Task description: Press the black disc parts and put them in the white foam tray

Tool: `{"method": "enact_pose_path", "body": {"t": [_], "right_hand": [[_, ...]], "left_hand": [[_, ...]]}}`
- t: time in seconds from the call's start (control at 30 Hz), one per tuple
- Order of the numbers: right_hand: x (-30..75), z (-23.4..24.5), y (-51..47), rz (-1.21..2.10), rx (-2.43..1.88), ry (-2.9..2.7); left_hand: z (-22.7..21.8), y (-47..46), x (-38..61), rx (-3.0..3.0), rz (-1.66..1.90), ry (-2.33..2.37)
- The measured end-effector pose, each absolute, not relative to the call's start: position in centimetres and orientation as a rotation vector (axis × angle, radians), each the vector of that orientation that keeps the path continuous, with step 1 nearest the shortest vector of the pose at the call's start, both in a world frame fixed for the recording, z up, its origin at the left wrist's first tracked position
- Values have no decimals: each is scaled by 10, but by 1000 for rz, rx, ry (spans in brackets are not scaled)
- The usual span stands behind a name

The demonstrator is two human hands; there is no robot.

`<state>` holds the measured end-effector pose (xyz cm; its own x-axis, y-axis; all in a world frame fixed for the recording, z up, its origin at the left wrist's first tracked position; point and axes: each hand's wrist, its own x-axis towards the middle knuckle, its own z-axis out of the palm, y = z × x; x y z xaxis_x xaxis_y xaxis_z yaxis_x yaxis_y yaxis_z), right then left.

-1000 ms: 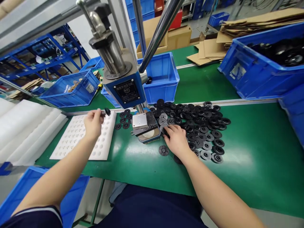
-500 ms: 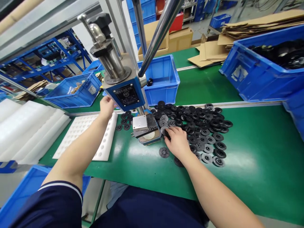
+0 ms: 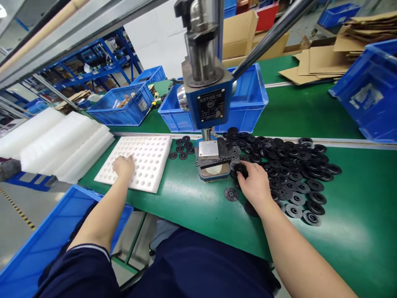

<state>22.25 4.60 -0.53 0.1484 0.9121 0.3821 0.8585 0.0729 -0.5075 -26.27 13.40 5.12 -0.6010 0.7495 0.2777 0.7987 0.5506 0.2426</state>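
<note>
My left hand (image 3: 123,167) is over the white foam tray (image 3: 159,174), which has rows of round holes. Its fingers are bent together at small pale parts in the tray's left half; whatever they pinch is too small to make out. Between the thumb and fingers of my right hand (image 3: 256,182) is a black disc (image 3: 240,169), at the near-left edge of a heap of black discs (image 3: 288,155). The hand press (image 3: 211,105) stands between my hands, with a metal block (image 3: 208,149) below its ram. One loose disc (image 3: 231,194) lies in front of the press.
Several discs (image 3: 182,155) lie between tray and press. Blue bins (image 3: 248,120) stand behind the press, with another bin (image 3: 124,111) to their left. White foam sheets (image 3: 71,145) are stacked at far left. A large blue bin (image 3: 372,99) and flattened cardboard (image 3: 322,62) are at right.
My left hand has come from beside the press head down to the foam tray. My right hand stays at the heap's edge, with a black disc now visible in its fingers. The view has turned left.
</note>
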Motion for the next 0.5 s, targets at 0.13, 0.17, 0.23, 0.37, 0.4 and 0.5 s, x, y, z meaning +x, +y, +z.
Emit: {"method": "enact_pose_path", "body": {"t": [0.13,0.17,0.23,0.37,0.4,0.5], "right_hand": [[226,-12,47,120,-1741,-1673],[227,-13,47,115,-1725,-1678],[228,-13,47,92,-1668,-1690],[227,-10,45,56,-1565,-1663],[227,-9,45,60,-1555,-1649],[226,-6,44,96,-1543,-1624]], "left_hand": [[40,137,-266,-1279,-573,-2615],[38,138,-267,-1297,-585,-2591],[35,140,-271,-1368,-600,-2548],[33,141,-278,-1485,-645,-2529],[32,142,-279,-1490,-670,-2532],[32,143,-279,-1466,-802,-2569]]}}
